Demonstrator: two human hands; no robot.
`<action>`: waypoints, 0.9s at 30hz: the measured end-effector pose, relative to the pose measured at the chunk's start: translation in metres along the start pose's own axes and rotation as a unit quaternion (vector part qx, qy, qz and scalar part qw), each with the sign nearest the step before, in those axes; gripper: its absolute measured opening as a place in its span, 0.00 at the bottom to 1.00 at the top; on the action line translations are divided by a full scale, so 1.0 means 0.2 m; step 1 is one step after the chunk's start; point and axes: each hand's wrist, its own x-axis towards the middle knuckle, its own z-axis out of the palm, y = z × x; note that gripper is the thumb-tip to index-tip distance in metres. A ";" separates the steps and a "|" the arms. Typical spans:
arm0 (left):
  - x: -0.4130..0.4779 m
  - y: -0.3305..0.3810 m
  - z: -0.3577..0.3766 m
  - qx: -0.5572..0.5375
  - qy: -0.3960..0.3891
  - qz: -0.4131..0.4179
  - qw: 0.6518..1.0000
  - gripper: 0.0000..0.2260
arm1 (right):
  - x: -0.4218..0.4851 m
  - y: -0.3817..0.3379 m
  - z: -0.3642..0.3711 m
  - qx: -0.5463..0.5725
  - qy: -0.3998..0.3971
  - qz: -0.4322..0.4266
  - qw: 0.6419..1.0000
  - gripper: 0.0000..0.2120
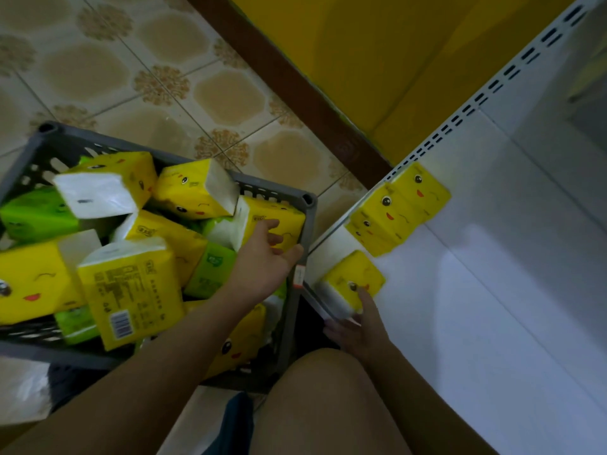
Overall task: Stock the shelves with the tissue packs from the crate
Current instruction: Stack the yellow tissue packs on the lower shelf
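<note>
The left hand (266, 257) reaches into the grey crate (308, 200). Its fingers are loose and spread over a yellow tissue pack (282, 220) at the right side. The right hand (356, 323) grasps a second pack (356, 274) on the near edge of the white shelf (492, 257).

Beyond the left hand's fingers (274, 239): tiled floor (157, 80), beige octagons with brown floral motifs at the corners. Up and beyond the right hand's fingers (365, 298): dark brown skirting board (295, 93) under a yellow wall (410, 54). Nearer than both sets of fingers: bare knee (328, 399) and dark blue cloth (238, 421). Far lower left: blurred white object (23, 389), possibly a bag.
</note>
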 end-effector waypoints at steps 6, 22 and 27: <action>-0.04 -0.03 0.00 0.017 0.019 0.015 1.000 0.21 | -0.03 -0.07 0.00 -0.546 0.110 -0.333 0.761 0.10; 0.01 -0.07 -0.03 0.013 0.043 0.033 0.998 0.17 | 0.25 -0.20 0.17 -0.729 0.150 -0.424 0.516 0.29; 0.00 -0.10 -0.04 0.018 0.050 0.036 0.998 0.17 | 0.27 -0.33 0.15 -0.742 0.205 -0.418 0.482 0.27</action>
